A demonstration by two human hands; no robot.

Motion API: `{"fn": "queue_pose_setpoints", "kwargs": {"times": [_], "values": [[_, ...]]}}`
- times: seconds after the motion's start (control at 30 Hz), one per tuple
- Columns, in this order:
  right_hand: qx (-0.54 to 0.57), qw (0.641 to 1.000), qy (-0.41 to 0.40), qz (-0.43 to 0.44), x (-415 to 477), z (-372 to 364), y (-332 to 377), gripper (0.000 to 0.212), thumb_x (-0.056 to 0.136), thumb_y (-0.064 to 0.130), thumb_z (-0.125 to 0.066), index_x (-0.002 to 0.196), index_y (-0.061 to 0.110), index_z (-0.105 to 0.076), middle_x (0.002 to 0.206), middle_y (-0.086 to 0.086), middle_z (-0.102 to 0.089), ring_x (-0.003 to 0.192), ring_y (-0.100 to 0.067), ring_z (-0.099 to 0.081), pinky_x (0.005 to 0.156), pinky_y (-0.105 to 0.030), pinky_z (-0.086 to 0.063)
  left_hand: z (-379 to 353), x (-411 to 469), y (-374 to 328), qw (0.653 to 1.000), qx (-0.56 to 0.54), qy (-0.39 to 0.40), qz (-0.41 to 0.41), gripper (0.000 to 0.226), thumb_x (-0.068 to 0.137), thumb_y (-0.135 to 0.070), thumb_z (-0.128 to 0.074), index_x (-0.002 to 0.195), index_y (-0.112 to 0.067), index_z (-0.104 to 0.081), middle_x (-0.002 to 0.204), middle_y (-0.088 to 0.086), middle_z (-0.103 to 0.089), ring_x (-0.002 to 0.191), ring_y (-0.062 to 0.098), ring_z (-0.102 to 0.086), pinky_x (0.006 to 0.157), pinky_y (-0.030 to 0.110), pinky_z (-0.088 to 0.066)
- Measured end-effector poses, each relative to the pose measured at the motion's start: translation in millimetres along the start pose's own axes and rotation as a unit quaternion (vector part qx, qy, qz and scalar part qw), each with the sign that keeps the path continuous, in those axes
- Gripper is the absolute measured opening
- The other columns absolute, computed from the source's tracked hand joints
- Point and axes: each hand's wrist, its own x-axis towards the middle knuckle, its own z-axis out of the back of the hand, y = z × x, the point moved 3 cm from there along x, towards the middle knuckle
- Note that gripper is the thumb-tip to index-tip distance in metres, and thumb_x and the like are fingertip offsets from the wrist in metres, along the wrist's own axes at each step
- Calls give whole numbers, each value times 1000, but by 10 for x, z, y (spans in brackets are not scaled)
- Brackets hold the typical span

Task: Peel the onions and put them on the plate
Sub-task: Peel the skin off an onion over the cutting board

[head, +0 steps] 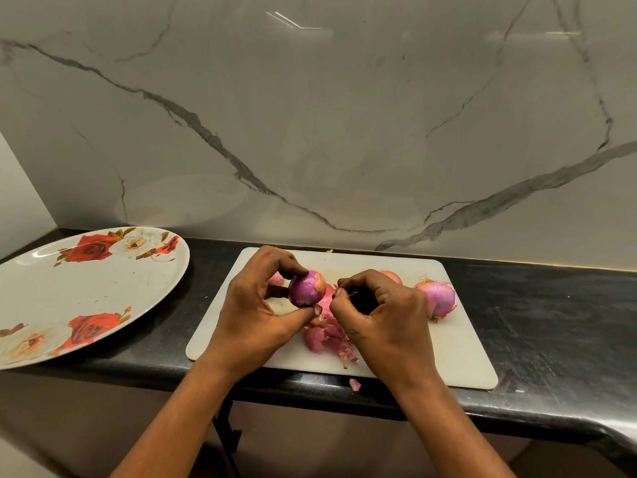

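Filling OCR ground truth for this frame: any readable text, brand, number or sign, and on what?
None: no word, number, brand or sign can be read here.
The plate carries only a rose print, no lettering.
The cutting board, counter and marble wall show no markings.
The onion held by the left hand bears nothing.

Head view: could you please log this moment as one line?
left hand holds part-peeled onion | right hand curled beside it | plate: no onions
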Motion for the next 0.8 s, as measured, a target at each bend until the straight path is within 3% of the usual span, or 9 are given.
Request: {"fn": "queue_pose_setpoints", "kwargs": {"times": [0.17,0.33,0.43,0.53,0.8], "values": [[7,1000,-1,6,-4,4,-32,15,89,8,-80,101,16,-81,91,12,-78,88,3,-73,75,-10,-57,17,-1,26,998,-51,-17,43,54,72,-14,-97,114,-23,-65,116,-12,-64,111,19,-69,79,29,-65],[16,999,24,15,13,-29,-65,27,93,1,-71,112,17,-82,101,9,-81,94,1,-75,82,-22,-62,-8,-7,47,996,-73,6,53,56,72,-6,-95,118,-24,-67,120,-11,-68,118,20,-69,84,30,-65],[42,998,45,9,28,-37,-30,25,98,8,-68,118,17,-80,104,10,-80,97,2,-74,84,-19,-61,-15,-13,49,996,-73,18,40,57,73,1,-93,119,-22,-70,121,-13,-68,119,19,-69,87,29,-64],[87,994,71,-3,32,-27,33,23,97,19,-75,120,20,-78,100,24,-75,96,12,-71,80,-7,-55,-6,-13,41,997,-72,23,24,56,74,3,-91,120,-23,-71,123,-14,-69,120,17,-69,88,27,-63],[138,985,102,-12,52,-3,67,34,94,16,-77,117,39,-70,90,37,-71,91,7,-74,78,-11,-58,-2,-9,17,996,-78,32,-3,58,74,6,-90,119,-27,-73,124,-13,-69,122,16,-68,88,25,-62]]}}
